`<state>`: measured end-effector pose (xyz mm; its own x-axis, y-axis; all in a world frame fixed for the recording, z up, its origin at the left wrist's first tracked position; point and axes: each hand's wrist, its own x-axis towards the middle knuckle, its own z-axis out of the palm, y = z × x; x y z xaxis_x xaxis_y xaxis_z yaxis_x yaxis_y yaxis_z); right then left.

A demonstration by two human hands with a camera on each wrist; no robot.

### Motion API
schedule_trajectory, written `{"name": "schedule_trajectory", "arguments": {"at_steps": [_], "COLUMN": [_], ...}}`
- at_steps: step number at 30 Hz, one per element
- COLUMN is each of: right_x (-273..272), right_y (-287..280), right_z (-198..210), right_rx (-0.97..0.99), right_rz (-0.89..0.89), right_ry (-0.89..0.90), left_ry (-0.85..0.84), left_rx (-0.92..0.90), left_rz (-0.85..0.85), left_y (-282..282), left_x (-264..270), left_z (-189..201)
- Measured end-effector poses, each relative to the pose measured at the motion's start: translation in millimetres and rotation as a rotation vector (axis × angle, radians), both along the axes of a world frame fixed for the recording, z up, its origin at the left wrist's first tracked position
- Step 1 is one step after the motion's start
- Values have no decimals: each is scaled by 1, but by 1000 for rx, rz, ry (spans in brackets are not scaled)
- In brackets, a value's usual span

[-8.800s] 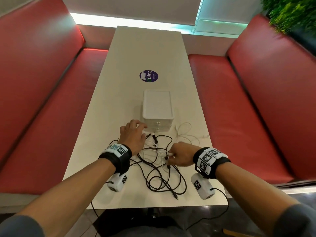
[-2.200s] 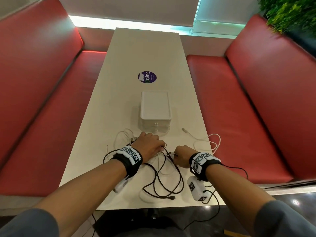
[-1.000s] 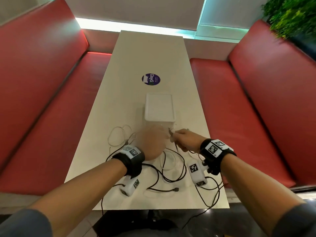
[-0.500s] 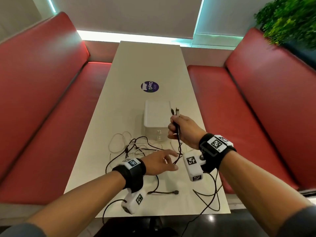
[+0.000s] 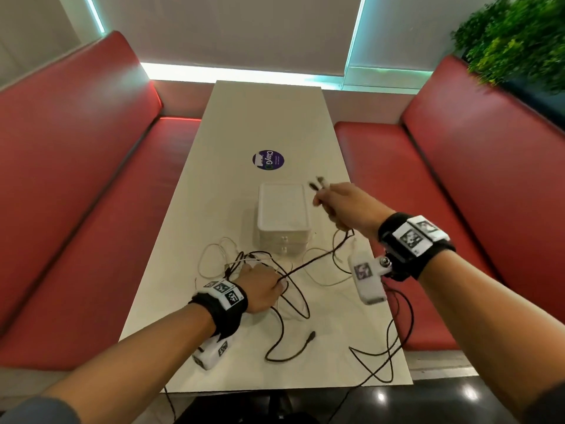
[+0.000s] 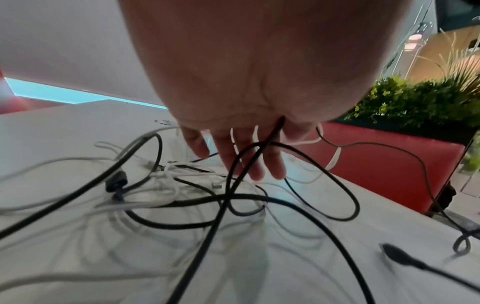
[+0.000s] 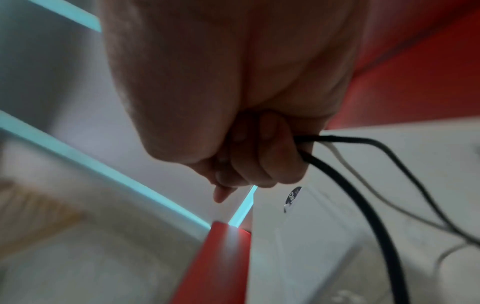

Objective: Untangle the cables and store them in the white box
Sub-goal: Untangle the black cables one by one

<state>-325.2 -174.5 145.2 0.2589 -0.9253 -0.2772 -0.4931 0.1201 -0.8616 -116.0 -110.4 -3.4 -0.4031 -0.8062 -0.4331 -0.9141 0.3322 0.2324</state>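
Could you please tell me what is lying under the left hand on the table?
Under the left hand lies a tangle of black and white cables on the table. What its fingers hold is unclear, and anything beneath the palm is covered.

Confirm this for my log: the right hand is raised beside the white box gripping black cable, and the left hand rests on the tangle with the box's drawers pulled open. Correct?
Not quite: the drawers are closed. In the head view the white box shows both drawer fronts flush. The rest holds: the right hand is raised beside it gripping black cable, and the left hand rests on the tangle.
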Motion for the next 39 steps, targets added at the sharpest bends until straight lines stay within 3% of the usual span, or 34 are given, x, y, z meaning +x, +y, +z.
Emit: {"name": "schedule_trajectory", "arguments": {"at_steps": [2,4,7,10,13,16,21,23,24,27,28,31,33,39], "right_x": [10,25,36,36,37,35,9,-2,-3,10,19,45,54,63], "right_y": [10,23,32,30,31,27,-3,-10,-11,2,9,31,38,30], "right_z": [-10,-31,-50,-46,-50,-54,1,22,24,-2,-17,-58,-73,-76], "right_rx": [-135,-171,-201,-190,-168,-89,80,57,6,-114,-110,-134,-180,-262], "right_rz": [222,433,522,532,570,514,-55,-99,-69,166,243,359,320,256], "right_ry": [404,585,623,610,593,449,-375,-495,-389,254,367,436,428,369], "left_ry": [93,211,294,315,444,486,264,204,219,308,321,403,430,482], "left_rx": [-92,-123,-105,-45,-15,-58,-95,-69,-75,-153,-172,-204,-243,-156], "left_rz": [-5,-3,-15,35,102,94,133,144,153,160,150,123,85,146], "left_y": [-5,-12,-20,-19,-18,-21,-20,-14,-12,-15,-16,-16,-11,-5], "left_x": [-2,-6,-4,5,10,10,24,30,31,25,21,10,5,6], "left_z": [6,20,36,37,35,25,-10,-18,-21,-16,-11,6,14,5]}}
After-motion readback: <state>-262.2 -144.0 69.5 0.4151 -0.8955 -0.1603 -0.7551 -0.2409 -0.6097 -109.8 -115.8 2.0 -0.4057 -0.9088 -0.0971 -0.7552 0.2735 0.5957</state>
